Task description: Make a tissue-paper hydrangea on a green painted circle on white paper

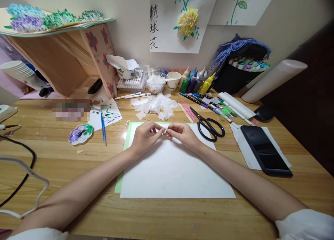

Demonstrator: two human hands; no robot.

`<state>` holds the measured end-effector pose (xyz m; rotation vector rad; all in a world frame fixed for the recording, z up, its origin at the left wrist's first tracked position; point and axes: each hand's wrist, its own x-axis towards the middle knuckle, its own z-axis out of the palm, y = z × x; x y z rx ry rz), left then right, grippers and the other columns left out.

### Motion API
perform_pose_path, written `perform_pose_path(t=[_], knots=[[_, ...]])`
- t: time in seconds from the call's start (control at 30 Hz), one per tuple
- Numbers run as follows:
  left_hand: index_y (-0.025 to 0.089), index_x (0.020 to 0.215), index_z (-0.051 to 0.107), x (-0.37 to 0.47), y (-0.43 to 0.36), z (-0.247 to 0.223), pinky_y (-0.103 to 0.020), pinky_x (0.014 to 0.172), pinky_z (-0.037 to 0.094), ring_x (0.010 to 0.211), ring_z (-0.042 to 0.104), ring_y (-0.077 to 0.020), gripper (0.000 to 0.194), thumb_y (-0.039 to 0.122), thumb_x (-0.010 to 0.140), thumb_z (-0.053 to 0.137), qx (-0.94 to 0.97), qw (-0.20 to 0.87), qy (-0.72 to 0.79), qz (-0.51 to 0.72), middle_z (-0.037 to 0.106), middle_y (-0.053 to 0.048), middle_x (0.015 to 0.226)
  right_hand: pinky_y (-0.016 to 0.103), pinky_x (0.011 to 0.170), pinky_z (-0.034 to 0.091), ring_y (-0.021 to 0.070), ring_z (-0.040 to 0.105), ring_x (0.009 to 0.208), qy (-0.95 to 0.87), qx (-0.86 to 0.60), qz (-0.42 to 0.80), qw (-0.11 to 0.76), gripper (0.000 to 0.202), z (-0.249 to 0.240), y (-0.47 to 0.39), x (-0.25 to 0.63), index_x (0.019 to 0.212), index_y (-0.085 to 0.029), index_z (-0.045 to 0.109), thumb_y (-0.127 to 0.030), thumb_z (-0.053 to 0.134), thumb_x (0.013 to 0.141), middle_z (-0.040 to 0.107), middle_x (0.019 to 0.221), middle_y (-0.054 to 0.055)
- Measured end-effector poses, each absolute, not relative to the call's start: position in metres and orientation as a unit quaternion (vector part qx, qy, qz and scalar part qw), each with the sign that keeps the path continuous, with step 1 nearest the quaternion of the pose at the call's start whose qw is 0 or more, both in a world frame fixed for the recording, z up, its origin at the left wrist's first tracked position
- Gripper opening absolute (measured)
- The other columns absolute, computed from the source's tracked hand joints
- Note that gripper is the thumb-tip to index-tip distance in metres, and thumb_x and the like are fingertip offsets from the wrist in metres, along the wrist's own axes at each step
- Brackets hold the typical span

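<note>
My left hand [146, 137] and my right hand [184, 134] meet over the upper part of a large white sheet of paper [177, 174]. Between their pinched fingertips is a small piece of white paper [165, 129], mostly covered by the fingers. Under the white sheet, a green sheet [119, 184] shows along the left side. Just beyond the hands lies a loose pile of small white paper squares [155, 104]. Black-handled scissors [208, 126] rest to the right of my right hand, partly over the sheet's corner.
On the right are a black phone [266, 149] on a napkin and several pens. Paint bottles [194, 81], a paper cup [173, 80] and a bowl [156, 84] line the wall. Leftward sit a paint palette [81, 133], two blue brushes [103, 128], a cardboard box [99, 59] and cables [33, 163].
</note>
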<state>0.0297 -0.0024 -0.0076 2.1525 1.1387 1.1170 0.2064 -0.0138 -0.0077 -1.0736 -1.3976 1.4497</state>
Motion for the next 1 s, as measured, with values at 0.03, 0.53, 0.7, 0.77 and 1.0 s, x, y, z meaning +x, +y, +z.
perform_pose_path(t=[0.03,0.53,0.7,0.77,1.0], knots=[[0.018,0.072,0.065,0.0297,-0.0024,-0.0079,-0.024,0.057,0.040,0.059,0.051,-0.0111,0.017,0.031,0.082,0.058,0.782,0.230,0.414,0.406,0.065,-0.001,0.067,0.025,0.060,0.042,0.0106,0.053,0.062,-0.556,-0.429,0.577,0.416,0.020,-0.0074,-0.0139,0.2064,0.071,-0.015,0.062,-0.035,0.065,0.073,0.059,0.066,0.000],[0.018,0.073,0.065,0.0305,-0.0029,-0.0056,-0.025,0.058,0.041,0.059,0.051,-0.0112,0.015,0.028,0.082,0.059,0.780,0.236,0.416,0.404,0.065,-0.001,0.068,0.025,0.061,0.042,0.0111,0.052,0.061,-0.548,-0.435,0.582,0.413,0.022,-0.0043,-0.0125,0.2078,0.071,-0.015,0.063,-0.037,0.066,0.072,0.060,0.064,0.000],[0.018,0.073,0.065,0.0299,-0.0031,-0.0053,-0.024,0.058,0.040,0.059,0.051,-0.0114,0.014,0.027,0.081,0.059,0.779,0.238,0.415,0.405,0.065,-0.001,0.067,0.026,0.061,0.043,0.0113,0.053,0.061,-0.547,-0.430,0.586,0.415,0.023,-0.0042,-0.0122,0.2086,0.072,-0.015,0.064,-0.038,0.067,0.071,0.061,0.064,0.000],[0.018,0.073,0.065,0.0299,-0.0030,-0.0053,-0.025,0.058,0.041,0.059,0.051,-0.0114,0.014,0.028,0.081,0.059,0.780,0.237,0.413,0.406,0.065,-0.001,0.067,0.026,0.061,0.043,0.0112,0.053,0.060,-0.551,-0.430,0.584,0.414,0.024,-0.0037,-0.0125,0.2085,0.071,-0.015,0.064,-0.038,0.067,0.071,0.060,0.063,0.000],[0.018,0.072,0.065,0.0304,-0.0032,-0.0050,-0.025,0.058,0.041,0.060,0.051,-0.0117,0.016,0.029,0.082,0.059,0.780,0.238,0.411,0.407,0.065,-0.001,0.068,0.025,0.060,0.041,0.0115,0.052,0.061,-0.561,-0.437,0.575,0.406,0.023,-0.0024,-0.0129,0.2076,0.070,-0.015,0.062,-0.038,0.065,0.073,0.059,0.064,0.000]])
